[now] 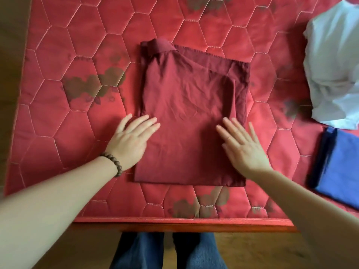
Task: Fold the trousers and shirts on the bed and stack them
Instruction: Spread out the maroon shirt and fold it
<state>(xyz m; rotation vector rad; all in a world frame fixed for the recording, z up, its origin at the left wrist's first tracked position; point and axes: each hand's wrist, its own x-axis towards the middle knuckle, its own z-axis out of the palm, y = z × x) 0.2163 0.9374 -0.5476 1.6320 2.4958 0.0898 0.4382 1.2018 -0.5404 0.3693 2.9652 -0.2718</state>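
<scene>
A dark red shirt [190, 113] lies folded into a rectangle in the middle of the red quilted bed [77, 45], its collar at the far left corner. My left hand [130, 140] lies flat with straight fingers on the shirt's near left edge, partly on the quilt. My right hand [242, 144] presses flat on the shirt's near right part, fingers spread. A folded blue garment [338, 167] lies at the right edge of the bed. Beyond it sits a crumpled white garment [334, 70], unfolded.
The bed's near edge [184, 222] runs across the bottom, with my legs in blue jeans [167, 251] standing on a wooden floor below it. Wooden floor [11, 55] also shows along the left side. A beaded bracelet [113, 162] circles my left wrist.
</scene>
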